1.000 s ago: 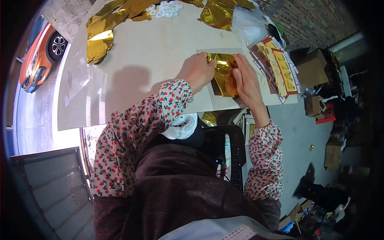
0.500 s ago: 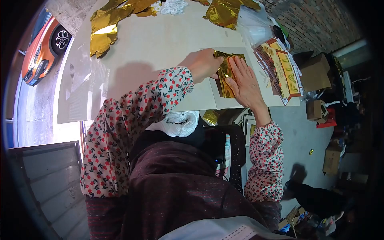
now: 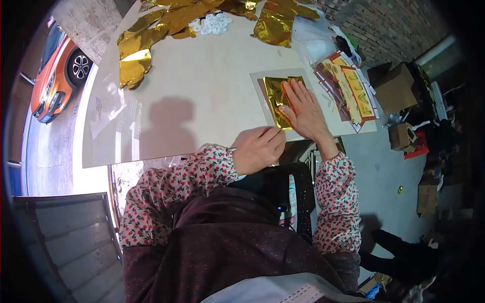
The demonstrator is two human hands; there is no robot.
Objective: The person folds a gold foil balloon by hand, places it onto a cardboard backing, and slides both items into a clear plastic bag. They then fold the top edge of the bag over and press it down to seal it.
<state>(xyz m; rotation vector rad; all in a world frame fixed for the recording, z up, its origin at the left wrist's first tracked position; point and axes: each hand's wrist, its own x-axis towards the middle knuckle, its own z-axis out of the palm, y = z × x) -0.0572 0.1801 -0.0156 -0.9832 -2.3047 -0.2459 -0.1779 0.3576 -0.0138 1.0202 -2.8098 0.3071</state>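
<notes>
Head view: seemingly steadies gold foil [image 3: 273, 93] under open right hand [image 3: 306, 112]. Curls left hand [image 3: 257, 150] at foil's near edge; cannot tell if gripping.

The flat rectangular piece of shiny foil [image 3: 273, 95] on the near right of the table is coloured bright gold, broken by pale glints. The same gold is shown by the crumpled foil shapes [image 3: 135, 65] at the far left, beside a heap of small white loops [image 3: 211, 24]. The smooth flat table [image 3: 202, 96] is toned pale greyish cream. On the right, the printed card signs [image 3: 353, 91] are marked with yellow panels, reddish-brown bands and white edging. The cream fabric sleeves [image 3: 194, 166] are patterned with red flowers and dark leaves; the knit garment [image 3: 227, 242] is coloured dark maroon, faintly flecked. The car [image 3: 50, 96] is painted orange.
</notes>
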